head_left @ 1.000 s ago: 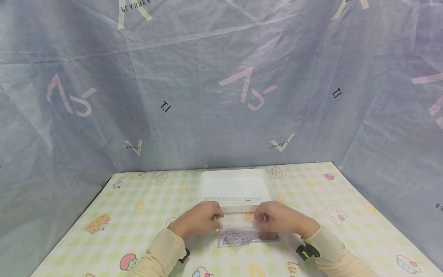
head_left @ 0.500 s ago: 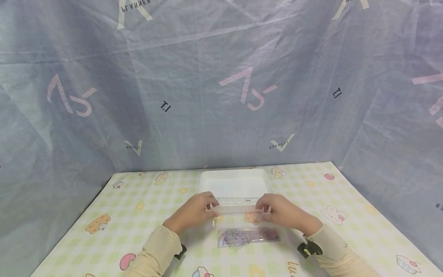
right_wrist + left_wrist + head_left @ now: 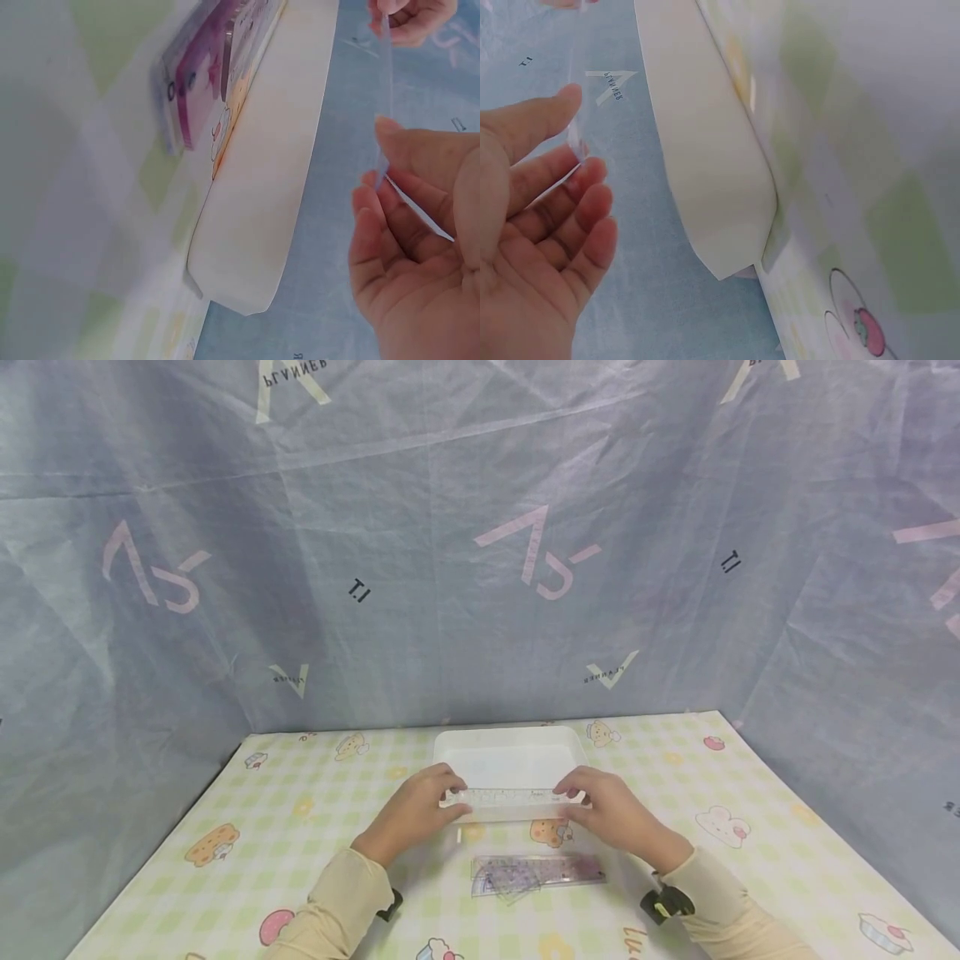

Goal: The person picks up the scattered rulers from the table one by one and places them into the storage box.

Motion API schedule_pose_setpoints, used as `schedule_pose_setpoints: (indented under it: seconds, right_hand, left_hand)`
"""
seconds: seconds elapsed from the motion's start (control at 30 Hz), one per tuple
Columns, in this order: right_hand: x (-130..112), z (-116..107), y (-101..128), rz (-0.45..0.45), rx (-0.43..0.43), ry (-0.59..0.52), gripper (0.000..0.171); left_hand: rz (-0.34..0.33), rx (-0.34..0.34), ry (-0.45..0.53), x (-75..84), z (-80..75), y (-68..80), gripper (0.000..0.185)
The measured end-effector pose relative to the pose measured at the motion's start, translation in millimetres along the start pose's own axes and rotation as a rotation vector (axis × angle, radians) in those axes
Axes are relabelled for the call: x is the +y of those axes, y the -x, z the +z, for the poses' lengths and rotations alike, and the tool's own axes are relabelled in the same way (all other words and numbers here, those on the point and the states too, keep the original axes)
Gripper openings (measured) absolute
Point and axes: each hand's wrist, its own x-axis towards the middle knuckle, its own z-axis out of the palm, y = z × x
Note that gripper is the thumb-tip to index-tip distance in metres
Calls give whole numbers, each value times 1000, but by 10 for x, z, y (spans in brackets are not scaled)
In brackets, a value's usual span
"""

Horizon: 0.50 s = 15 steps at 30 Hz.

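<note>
Between both hands, level over the front of a white tray (image 3: 510,742), is a clear plastic ruler (image 3: 510,797). My left hand (image 3: 420,806) pinches its left end between thumb and fingers; my right hand (image 3: 611,814) pinches the right end likewise. In the right wrist view the ruler (image 3: 386,75) shows as a thin, nearly edge-on strip above the tray's wall (image 3: 262,150). A printed ruler lies inside the tray; its marks show through or blend with the held one, so the two are hard to separate.
Nearer the body, a purple-tinted ruler (image 3: 577,868) lies on the checked tablecloth (image 3: 322,835), overlapped by clear drawing pieces (image 3: 510,883), one looking like a set square. A grey-blue cloth curtain (image 3: 480,610) hangs behind the table and along its sides.
Both hands have moved forward from above the purple ruler to the tray's front edge, carrying the clear ruler. The purple ruler and the pieces on it stay put.
</note>
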Motion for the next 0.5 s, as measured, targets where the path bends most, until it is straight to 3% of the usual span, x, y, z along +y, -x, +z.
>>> schedule_pose_setpoints:
  seconds: [0.27,0.5]
  right_hand:
    - [23,-6,-26,2,97,15,24]
    - [30,-2,-29,-24,130,32,28]
  left_hand:
    - [37,58,-16,-5,8,-6,25]
    - [69,83,-37,-11,37,-2,26]
